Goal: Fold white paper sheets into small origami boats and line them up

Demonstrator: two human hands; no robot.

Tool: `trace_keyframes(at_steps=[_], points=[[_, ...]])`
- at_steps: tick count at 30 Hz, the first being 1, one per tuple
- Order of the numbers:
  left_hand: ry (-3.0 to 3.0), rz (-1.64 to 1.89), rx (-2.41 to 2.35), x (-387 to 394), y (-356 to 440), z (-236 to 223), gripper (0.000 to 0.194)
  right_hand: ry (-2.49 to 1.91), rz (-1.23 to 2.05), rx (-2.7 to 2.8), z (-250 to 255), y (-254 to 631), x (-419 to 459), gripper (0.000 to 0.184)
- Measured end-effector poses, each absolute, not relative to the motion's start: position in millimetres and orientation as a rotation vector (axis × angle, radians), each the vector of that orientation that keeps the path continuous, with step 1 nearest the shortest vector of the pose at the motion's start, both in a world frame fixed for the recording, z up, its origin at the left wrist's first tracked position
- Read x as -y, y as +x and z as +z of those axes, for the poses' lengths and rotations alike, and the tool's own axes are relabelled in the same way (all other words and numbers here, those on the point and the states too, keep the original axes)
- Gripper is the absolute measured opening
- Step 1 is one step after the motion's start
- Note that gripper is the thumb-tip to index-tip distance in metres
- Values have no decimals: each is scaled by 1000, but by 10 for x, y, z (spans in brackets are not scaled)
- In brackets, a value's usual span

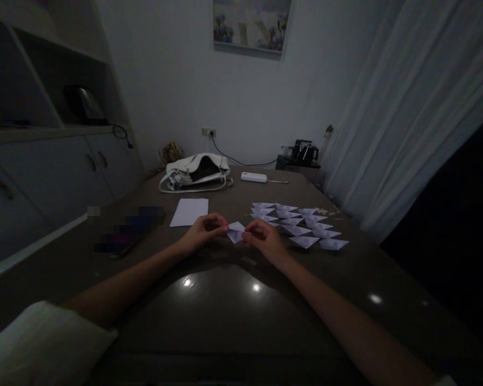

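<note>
Between my two hands a small piece of folded white paper (pixel 236 231) is held just above the dark table. My left hand (pixel 204 231) pinches its left corner between thumb and fingers. At the opposite corner, my right hand (pixel 264 242) grips it the same way. The paper has a diamond-like outline with a fold across it. Just beyond my right hand stand several folded paper boats (pixel 304 242) in uneven rows, partly hidden by that hand. A stack of white paper sheets (pixel 190 212) lies beyond my left hand.
A white handbag (pixel 197 172) sits open at the table's far end, beside a white power bank (pixel 254 177) with a short cable. At the left lies a blurred-out dark object (pixel 126 233). Black kettles (pixel 308 154) stand on a small stand behind the table (pixel 225 311).
</note>
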State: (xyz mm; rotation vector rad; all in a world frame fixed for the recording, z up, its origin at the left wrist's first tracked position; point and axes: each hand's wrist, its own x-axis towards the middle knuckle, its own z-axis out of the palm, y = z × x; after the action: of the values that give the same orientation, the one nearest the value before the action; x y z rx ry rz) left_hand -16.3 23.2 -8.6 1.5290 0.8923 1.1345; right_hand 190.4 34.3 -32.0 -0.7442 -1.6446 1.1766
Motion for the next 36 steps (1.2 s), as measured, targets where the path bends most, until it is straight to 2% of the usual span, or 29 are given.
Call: trace_keyframes(at_steps=[23, 28, 36], points=[[1505, 1101, -872, -280, -162, -168, 29, -820, 1120, 1630, -240, 1902, -306, 16], [1573, 999, -833, -253, -155, -155, 31, -734, 1148, 1672, -253, 1910, -322, 22], [1533, 1034, -865, -249, -142, -141, 32, -753, 1163, 1622, -275, 1879, -317, 24]])
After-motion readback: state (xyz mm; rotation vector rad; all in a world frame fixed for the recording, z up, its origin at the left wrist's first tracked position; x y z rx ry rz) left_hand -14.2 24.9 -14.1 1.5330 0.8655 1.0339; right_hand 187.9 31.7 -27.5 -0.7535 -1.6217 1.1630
